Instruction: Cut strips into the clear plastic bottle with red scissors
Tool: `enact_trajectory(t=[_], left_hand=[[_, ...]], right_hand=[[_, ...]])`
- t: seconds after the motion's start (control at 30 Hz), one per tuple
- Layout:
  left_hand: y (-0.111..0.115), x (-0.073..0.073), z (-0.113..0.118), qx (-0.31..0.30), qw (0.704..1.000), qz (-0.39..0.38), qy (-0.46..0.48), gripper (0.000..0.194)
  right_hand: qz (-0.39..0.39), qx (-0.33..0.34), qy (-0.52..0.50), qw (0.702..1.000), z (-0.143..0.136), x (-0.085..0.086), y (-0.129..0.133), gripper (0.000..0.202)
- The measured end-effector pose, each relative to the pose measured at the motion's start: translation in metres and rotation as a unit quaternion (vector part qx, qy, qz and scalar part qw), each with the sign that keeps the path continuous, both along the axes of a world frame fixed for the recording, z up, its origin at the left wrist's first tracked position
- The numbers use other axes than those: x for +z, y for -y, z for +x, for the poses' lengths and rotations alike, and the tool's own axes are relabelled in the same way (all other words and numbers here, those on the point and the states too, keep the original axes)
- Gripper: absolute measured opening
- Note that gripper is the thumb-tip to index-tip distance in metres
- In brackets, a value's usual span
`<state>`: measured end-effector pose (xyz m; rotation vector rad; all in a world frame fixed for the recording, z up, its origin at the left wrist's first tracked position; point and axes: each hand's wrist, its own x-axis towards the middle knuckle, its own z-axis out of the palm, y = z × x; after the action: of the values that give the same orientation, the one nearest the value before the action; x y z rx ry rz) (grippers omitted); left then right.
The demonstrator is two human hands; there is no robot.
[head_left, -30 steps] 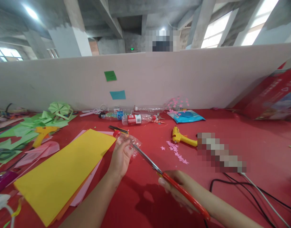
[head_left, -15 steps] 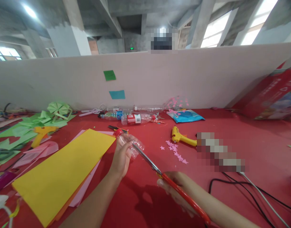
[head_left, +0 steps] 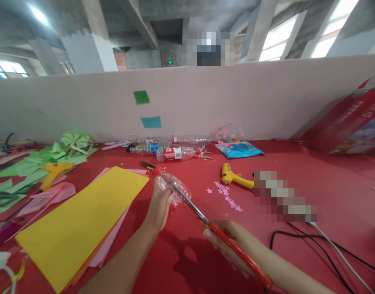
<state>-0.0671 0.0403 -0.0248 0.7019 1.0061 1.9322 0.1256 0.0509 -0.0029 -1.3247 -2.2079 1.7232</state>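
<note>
My left hand (head_left: 160, 204) grips a clear plastic bottle piece (head_left: 181, 188) with a red cap (head_left: 157, 171), tilted above the red table. My right hand (head_left: 225, 234) is closed around the long red handles of a pair of scissors (head_left: 202, 216). The metal blades lie close together and reach up and left to the bottle piece near my left thumb. Whether the plastic sits between the blades or behind them is hard to tell. Just behind the red cap lies a dark pointed tool (head_left: 148, 165), partly hidden.
Yellow paper (head_left: 83, 224) lies over orange and pink sheets at left, beside green paper scraps (head_left: 28, 167) and an orange glue gun (head_left: 52, 173). Several bottles (head_left: 173, 153) lie at the back. Right of them are pink stars (head_left: 227, 192), a yellow glue gun (head_left: 234, 178) and cables (head_left: 322, 245).
My left hand and the bottle piece have shifted slightly right, and the piece has turned a little. The scissors have moved only slightly in my right hand.
</note>
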Motion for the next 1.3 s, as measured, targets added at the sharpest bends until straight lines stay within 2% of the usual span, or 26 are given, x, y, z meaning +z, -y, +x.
enact_trajectory(t=[0.1, 0.23, 0.43, 0.67, 0.83, 1.07, 1.3], left_hand=[[0.0, 0.0, -0.002, 0.002, 1.0, -0.006, -0.007, 0.028], [0.0, -0.002, -0.003, 0.007, 1.0, 0.004, -0.008, 0.028], [0.003, -0.003, 0.002, -0.018, 0.999, -0.008, -0.046, 0.033], [0.003, -0.007, 0.0, -0.018, 0.999, -0.004, -0.048, 0.032], [0.003, -0.01, -0.003, -0.016, 0.997, 0.003, -0.073, 0.029], [0.005, -0.008, 0.002, -0.038, 0.993, -0.008, -0.113, 0.033], [0.005, -0.004, 0.005, -0.036, 0.996, -0.005, -0.085, 0.041]], right_hand=[[0.005, 0.006, 0.001, 1.0, 0.0, -0.001, -0.001, 0.05], [-0.026, 0.002, -0.01, 1.0, 0.001, 0.001, 0.001, 0.049], [-0.032, -0.014, -0.015, 0.999, 0.0, 0.004, 0.005, 0.052], [-0.01, -0.022, 0.012, 1.0, -0.001, 0.0, 0.002, 0.051], [-0.016, -0.014, 0.018, 1.0, -0.001, 0.004, 0.002, 0.05], [-0.032, -0.008, -0.036, 0.999, 0.001, 0.004, 0.004, 0.053], [-0.017, -0.032, 0.009, 0.999, -0.001, 0.01, 0.004, 0.05]])
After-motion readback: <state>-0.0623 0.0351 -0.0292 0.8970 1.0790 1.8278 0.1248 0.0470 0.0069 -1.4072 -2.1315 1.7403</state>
